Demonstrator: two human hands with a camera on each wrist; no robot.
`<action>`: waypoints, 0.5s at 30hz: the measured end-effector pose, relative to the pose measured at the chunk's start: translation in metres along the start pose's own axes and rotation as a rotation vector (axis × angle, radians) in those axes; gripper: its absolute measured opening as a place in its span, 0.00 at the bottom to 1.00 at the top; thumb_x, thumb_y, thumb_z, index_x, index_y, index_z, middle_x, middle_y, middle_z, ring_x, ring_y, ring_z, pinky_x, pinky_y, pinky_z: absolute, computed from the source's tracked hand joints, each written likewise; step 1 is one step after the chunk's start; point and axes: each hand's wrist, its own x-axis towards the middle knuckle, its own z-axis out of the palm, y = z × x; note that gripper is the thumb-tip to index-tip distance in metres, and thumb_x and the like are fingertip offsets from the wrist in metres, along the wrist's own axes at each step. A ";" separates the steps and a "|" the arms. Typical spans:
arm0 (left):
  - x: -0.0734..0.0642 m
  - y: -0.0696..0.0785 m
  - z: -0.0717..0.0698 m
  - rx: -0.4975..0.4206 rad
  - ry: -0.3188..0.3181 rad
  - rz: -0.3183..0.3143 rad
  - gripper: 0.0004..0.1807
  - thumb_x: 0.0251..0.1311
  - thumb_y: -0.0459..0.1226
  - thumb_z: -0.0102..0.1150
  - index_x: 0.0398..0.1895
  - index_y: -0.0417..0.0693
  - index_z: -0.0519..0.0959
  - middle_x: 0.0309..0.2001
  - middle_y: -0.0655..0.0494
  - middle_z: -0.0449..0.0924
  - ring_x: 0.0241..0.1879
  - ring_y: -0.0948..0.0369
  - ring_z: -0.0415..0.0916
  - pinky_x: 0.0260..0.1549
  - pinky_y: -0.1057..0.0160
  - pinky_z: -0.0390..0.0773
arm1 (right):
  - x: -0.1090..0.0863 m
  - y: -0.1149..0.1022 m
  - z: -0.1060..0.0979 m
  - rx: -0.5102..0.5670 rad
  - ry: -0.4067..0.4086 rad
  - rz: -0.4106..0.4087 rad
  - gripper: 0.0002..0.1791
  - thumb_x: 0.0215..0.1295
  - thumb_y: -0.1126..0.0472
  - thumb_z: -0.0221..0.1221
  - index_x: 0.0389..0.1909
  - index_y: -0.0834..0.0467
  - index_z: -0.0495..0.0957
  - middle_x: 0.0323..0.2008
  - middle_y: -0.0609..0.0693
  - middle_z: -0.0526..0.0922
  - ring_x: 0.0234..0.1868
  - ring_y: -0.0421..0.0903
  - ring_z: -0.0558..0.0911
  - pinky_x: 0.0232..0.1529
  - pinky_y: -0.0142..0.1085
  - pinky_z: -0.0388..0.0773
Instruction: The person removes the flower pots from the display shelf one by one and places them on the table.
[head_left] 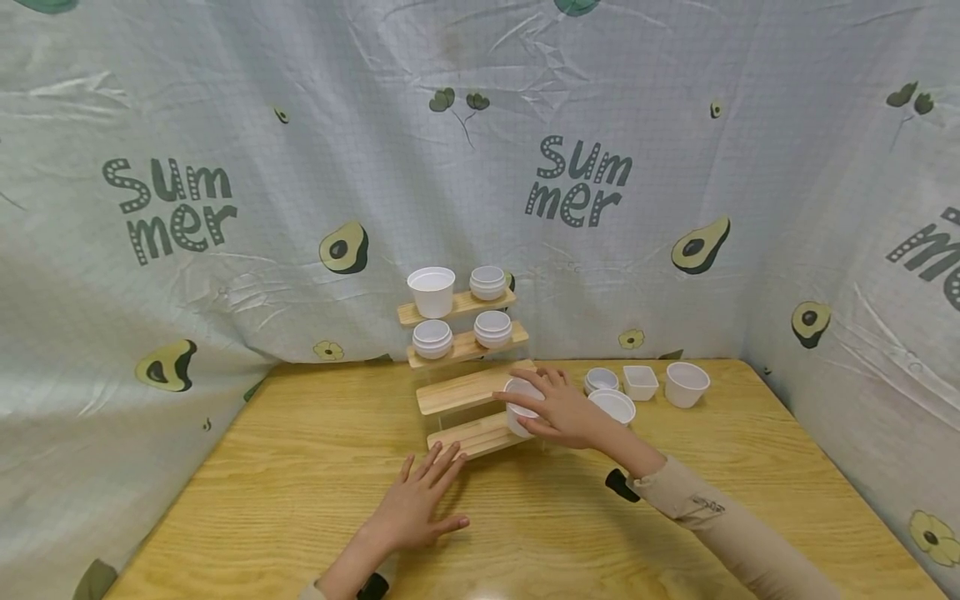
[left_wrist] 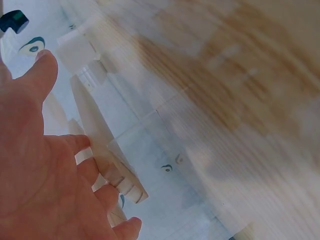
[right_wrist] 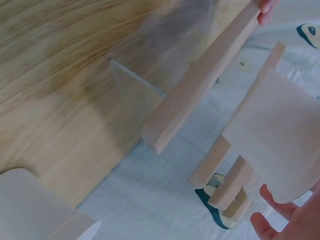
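Note:
A four-step wooden display rack with clear supports stands at the table's middle. My right hand grips a white plastic cup at the right end of the lowest shelf; in the right wrist view the cup hangs in front of the shelves. Whether its base touches the shelf I cannot tell. My left hand, fingers spread, has its fingertips at the left end of the bottom shelf. A tall white cup and a small round tub occupy the top shelf. Two similar tubs sit one step lower.
Right of the rack, a round tub, a square container, a wide white cup and a shallow round container stand on the table. A printed cloth hangs behind and at both sides.

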 end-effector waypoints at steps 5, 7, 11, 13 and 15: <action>0.001 -0.001 0.001 -0.009 -0.016 -0.009 0.43 0.54 0.58 0.50 0.68 0.50 0.51 0.70 0.51 0.47 0.69 0.48 0.45 0.60 0.38 0.52 | -0.013 0.001 -0.005 0.003 -0.021 0.050 0.22 0.67 0.46 0.43 0.62 0.40 0.63 0.61 0.55 0.63 0.54 0.54 0.66 0.47 0.51 0.64; 0.001 -0.001 0.002 -0.005 -0.011 -0.005 0.43 0.54 0.58 0.50 0.68 0.50 0.51 0.70 0.51 0.47 0.69 0.48 0.45 0.60 0.38 0.52 | -0.017 0.001 -0.007 0.001 -0.025 0.066 0.23 0.66 0.47 0.45 0.62 0.40 0.62 0.61 0.56 0.64 0.54 0.54 0.66 0.47 0.51 0.64; 0.000 -0.001 0.002 0.003 0.014 0.010 0.42 0.54 0.57 0.51 0.68 0.48 0.52 0.69 0.49 0.49 0.68 0.47 0.47 0.59 0.38 0.54 | -0.027 0.002 -0.009 -0.004 -0.016 0.094 0.24 0.64 0.47 0.48 0.62 0.40 0.62 0.60 0.55 0.65 0.53 0.52 0.65 0.45 0.49 0.63; 0.000 -0.001 0.002 -0.001 0.015 0.013 0.42 0.54 0.57 0.51 0.68 0.47 0.53 0.69 0.48 0.49 0.68 0.46 0.47 0.58 0.37 0.54 | -0.032 0.003 -0.010 -0.011 -0.010 0.104 0.25 0.64 0.47 0.49 0.62 0.41 0.63 0.59 0.55 0.66 0.53 0.52 0.65 0.44 0.49 0.62; 0.000 0.000 0.001 -0.009 0.010 0.013 0.42 0.54 0.56 0.51 0.68 0.47 0.52 0.69 0.48 0.49 0.68 0.46 0.47 0.59 0.37 0.53 | -0.037 0.004 -0.011 -0.018 0.002 0.104 0.25 0.62 0.47 0.50 0.61 0.42 0.64 0.58 0.55 0.66 0.52 0.52 0.66 0.43 0.49 0.62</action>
